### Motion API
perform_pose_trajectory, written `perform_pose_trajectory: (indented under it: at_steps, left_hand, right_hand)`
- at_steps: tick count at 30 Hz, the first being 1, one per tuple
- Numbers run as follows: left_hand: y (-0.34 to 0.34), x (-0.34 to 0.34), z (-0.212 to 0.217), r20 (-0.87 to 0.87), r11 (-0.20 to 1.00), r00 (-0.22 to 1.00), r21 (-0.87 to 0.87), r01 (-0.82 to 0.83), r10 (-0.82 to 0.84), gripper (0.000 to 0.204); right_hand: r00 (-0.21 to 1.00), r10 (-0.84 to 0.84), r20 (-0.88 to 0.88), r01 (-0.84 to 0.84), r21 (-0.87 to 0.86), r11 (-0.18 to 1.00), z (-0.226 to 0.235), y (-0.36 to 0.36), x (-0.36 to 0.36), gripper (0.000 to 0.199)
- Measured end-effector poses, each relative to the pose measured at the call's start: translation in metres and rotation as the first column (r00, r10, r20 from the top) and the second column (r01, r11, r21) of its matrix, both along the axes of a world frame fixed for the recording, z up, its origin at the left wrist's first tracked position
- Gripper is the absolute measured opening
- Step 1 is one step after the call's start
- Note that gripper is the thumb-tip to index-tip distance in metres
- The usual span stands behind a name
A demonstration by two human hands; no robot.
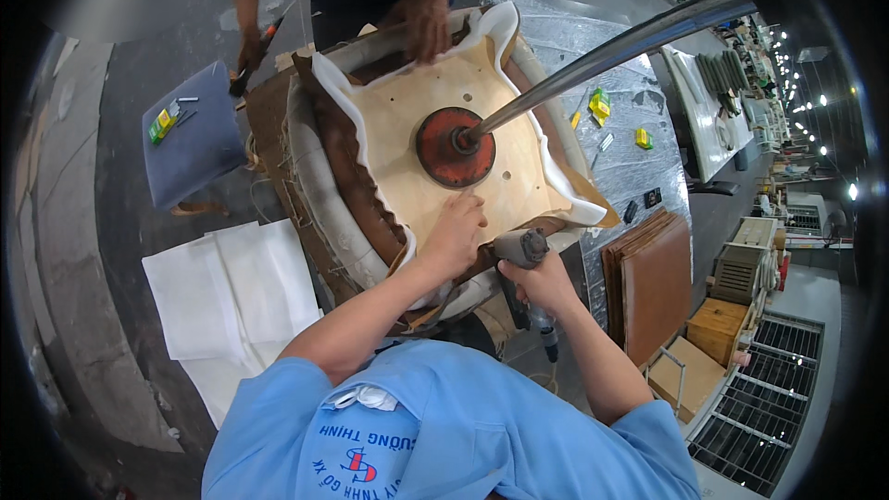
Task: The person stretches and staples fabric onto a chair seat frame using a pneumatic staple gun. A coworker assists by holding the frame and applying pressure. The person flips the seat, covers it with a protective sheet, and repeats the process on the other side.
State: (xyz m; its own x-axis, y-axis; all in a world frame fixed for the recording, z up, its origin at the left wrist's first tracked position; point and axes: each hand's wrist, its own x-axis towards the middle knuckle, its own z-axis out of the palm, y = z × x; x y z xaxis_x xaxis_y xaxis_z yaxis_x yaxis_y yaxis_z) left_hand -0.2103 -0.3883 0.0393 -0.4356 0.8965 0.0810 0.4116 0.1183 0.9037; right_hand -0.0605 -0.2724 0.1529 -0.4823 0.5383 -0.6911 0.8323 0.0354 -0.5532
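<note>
My right hand (546, 283) grips a grey staple gun (521, 248) at the near edge of a plywood panel (407, 143). A hose hangs below the gun. My left hand (454, 236) rests on the panel's near edge, its fingers loosely stretched toward a red round press disc (456, 148). The disc, on a metal rod (611, 54), bears down on the panel's middle. White padding (345, 104) and brown leather (338, 162) stick up around the panel, inside a padded, cloth-covered frame (315, 181). The staple gun's nose is hidden from view.
Across from me, a co-worker's hand (426, 23) touches the far edge; the other holds an orange-handled tool (257, 60). White sheets (231, 292) lie at left, near a blue-grey cushion (193, 134). Stacked brown panels (653, 282) and a plastic-covered table (639, 111) with small yellow-green boxes stand at right.
</note>
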Motion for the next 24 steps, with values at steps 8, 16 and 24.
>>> perform_pose_trajectory:
  at_steps: [8, 16, 24]
  left_hand:
    - [-0.089, 0.003, 0.078, 0.181, 0.939, 0.927, -0.038, 0.342, -0.330, 0.023]
    - [-0.078, 0.040, 0.075, 0.303, 0.760, 0.729, -0.026, 0.650, -0.613, 0.042]
    - [-0.048, 0.080, 0.025, -0.242, 0.908, 0.881, -0.210, 0.362, -0.407, 0.080]
  right_hand:
    - [0.997, -0.038, -0.060, 0.035, -0.061, 0.998, 0.009, -0.011, 0.007, 0.024]
    - [0.998, -0.048, -0.029, 0.048, -0.011, 0.999, -0.006, -0.008, 0.006, 0.024]
    - [0.842, -0.393, -0.370, 0.424, 0.002, 0.906, -0.030, -0.026, 0.101, 0.030]
